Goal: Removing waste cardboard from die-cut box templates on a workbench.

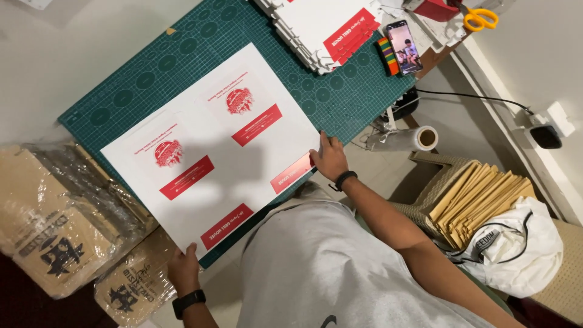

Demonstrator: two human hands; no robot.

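- The left hand (184,267) grips the near-left corner of a large white printed sheet (212,146), fingers curled under its edge, thumb on top.
- The right hand (328,158) pinches the sheet's right corner, fingers pressed together, as far as the angle shows.
- The sheet, bearing red labels, lies flat on a green cutting mat (176,54) on the tabletop.
- Beyond it lies a stack of die-cut sheets (319,27), with a phone (404,46) just beside.
- Wrapped cardboard boxes (57,225) stand at the left.

Printed sheet (212,146): white with red panels and emblems. Cutting mat (182,54): dark green, gridded, circle-patterned. Scissors (480,18): yellow handles. Envelopes (480,197): tan.
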